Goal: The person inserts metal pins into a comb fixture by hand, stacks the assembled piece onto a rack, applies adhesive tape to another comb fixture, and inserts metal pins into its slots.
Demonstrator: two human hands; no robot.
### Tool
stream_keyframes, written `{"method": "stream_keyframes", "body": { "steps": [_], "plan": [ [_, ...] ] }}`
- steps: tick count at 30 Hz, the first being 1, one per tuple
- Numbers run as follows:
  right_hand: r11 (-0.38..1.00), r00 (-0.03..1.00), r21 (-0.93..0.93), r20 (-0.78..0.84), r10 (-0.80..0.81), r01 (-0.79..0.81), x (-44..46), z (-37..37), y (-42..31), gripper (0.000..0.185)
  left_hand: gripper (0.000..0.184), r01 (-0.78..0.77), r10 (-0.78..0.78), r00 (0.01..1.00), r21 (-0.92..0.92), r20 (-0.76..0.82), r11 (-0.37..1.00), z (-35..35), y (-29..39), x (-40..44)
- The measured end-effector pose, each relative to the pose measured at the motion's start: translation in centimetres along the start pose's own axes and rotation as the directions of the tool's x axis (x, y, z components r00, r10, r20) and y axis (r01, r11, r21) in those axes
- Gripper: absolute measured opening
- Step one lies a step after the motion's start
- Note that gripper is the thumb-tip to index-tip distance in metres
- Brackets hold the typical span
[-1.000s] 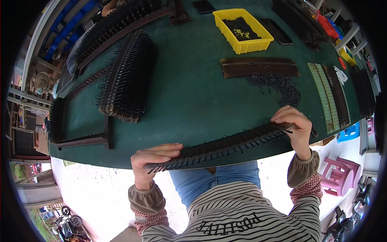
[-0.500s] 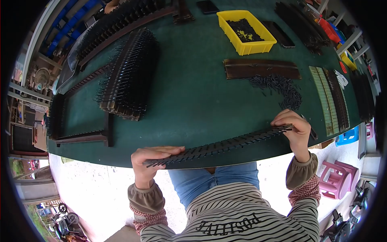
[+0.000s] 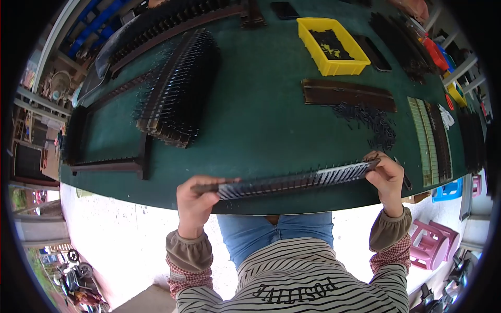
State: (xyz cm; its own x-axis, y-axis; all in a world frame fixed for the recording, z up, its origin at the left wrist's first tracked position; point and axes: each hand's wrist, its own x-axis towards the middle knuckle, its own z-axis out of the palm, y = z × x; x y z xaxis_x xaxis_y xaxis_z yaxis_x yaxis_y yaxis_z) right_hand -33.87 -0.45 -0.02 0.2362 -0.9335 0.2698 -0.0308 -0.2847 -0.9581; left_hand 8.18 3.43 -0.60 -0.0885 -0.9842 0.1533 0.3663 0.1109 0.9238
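A long dark strip (image 3: pixel 292 183) with rows of small black pins along it is held level over the table's near edge. My left hand (image 3: pixel 195 203) is closed on its left end, thumb on the near side. At the right end, my right hand (image 3: pixel 387 177) pinches the strip between thumb and fingers. The strip's pinned side faces me, with light glinting off its right half. Beyond it lies a loose pile of small black pins (image 3: pixel 373 125), beside flat brown strips (image 3: pixel 348 95).
A yellow bin (image 3: pixel 342 67) holds more black pieces, next to a dark phone-like slab (image 3: pixel 374 53). At left, a stack of pinned strips (image 3: pixel 177 88) leans by a dark rack (image 3: pixel 107 167). Pale slatted strips (image 3: pixel 422 141) lie right. Pink stools (image 3: pixel 429 245) stand on the floor.
The strip has turned about its length, so its pinned side now faces me. My left thumb has come round to the near side. The view has shifted slightly.
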Motion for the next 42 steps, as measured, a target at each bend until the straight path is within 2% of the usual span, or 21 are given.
{"method": "stream_keyframes", "body": {
  "steps": [2,3,4,6,9,12,13,16,17,18,20,21,24,27,31,36,39,42],
  "plan": [
    [0.97,0.981,0.149,-0.005,0.194,-0.191,-0.5,0.0,-0.6,0.025,0.031,0.107,-0.115,0.985,-0.066,-0.128,0.992,0.3,-0.3,0.2],
    [0.953,0.961,0.135,0.092,0.26,-0.271,-0.5,-0.8,-0.9,0.029,0.024,0.147,-0.164,0.979,-0.136,-0.12,0.98,0.2,-0.7,0.4],
    [0.935,0.945,0.134,0.064,0.322,-0.328,-0.7,-0.8,-0.7,0.021,0.024,0.209,-0.23,0.964,-0.152,-0.132,0.966,0.5,-0.6,0.7],
    [0.923,0.929,0.102,0.031,0.369,-0.37,-1.0,-1.2,0.6,0.016,0.024,0.329,-0.36,0.921,-0.196,-0.148,0.924,1.0,-0.5,1.5],
    [0.918,0.92,0.07,-0.019,0.392,-0.39,-0.4,0.2,0.2,0.009,0.034,0.345,-0.357,0.921,-0.099,-0.157,0.933,1.4,-1.3,2.3],
    [0.927,0.928,0.072,-0.036,0.371,-0.367,-0.4,0.6,0.2,0.01,0.038,0.229,-0.192,0.941,0.106,-0.278,0.968,3.1,-1.1,2.8],
    [0.93,0.93,0.076,-0.044,0.364,-0.36,-0.6,0.6,0.4,0.01,0.043,0.176,-0.134,0.947,0.12,-0.293,0.977,2.8,-2.0,2.8],
    [0.936,0.933,0.047,-0.085,0.35,-0.348,-0.7,0.8,0.5,0.012,0.046,-0.049,0.145,0.932,0.281,-0.333,0.958,2.9,-3.5,2.8],
    [0.938,0.933,0.03,-0.101,0.347,-0.345,-0.8,0.8,0.5,0.013,0.041,-0.071,0.192,0.919,0.334,-0.344,0.94,2.5,-3.6,2.7],
    [0.942,0.935,0.019,-0.116,0.335,-0.335,-1.0,0.7,0.8,0.014,0.038,-0.064,0.244,0.914,0.478,-0.325,0.876,2.3,-3.3,2.5],
    [0.95,0.94,-0.003,-0.144,0.31,-0.313,-1.0,0.5,1.4,0.015,0.031,-0.039,0.332,0.906,0.728,-0.264,0.685,2.0,-2.6,2.2],
    [0.947,0.939,0.007,-0.132,0.318,-0.32,-1.1,0.5,1.4,0.015,0.022,-0.032,0.336,0.899,0.725,-0.279,0.688,2.1,-2.5,2.4],
    [0.944,0.939,0.019,-0.103,0.329,-0.328,-0.8,0.8,0.7,0.016,0.02,-0.026,0.32,0.915,0.753,-0.247,0.657,2.2,-2.0,2.9],
    [0.95,0.945,-0.003,-0.106,0.31,-0.312,-1.1,0.5,1.0,0.018,0.02,-0.019,0.27,0.937,0.742,-0.22,0.67,2.1,-1.9,3.4],
    [0.95,0.942,-0.012,-0.133,0.308,-0.313,-1.4,0.3,1.4,0.02,0.018,0.077,0.064,0.96,0.476,-0.273,0.876,1.6,-2.5,4.0],
    [0.951,0.944,-0.009,-0.125,0.304,-0.308,-1.4,0.3,1.2,0.02,0.013,0.331,-0.281,0.908,0.119,-0.311,0.936,2.0,-0.5,4.7],
    [0.953,0.946,-0.018,-0.126,0.298,-0.303,-1.4,0.3,1.2,0.02,0.01,0.332,-0.321,0.907,-0.006,-0.271,0.943,1.7,-0.7,5.1],
    [0.954,0.948,-0.028,-0.128,0.293,-0.299,-1.4,0.3,1.2,0.019,0.01,0.339,-0.331,0.908,-0.014,-0.258,0.941,1.5,-0.8,5.2]
  ]
}}
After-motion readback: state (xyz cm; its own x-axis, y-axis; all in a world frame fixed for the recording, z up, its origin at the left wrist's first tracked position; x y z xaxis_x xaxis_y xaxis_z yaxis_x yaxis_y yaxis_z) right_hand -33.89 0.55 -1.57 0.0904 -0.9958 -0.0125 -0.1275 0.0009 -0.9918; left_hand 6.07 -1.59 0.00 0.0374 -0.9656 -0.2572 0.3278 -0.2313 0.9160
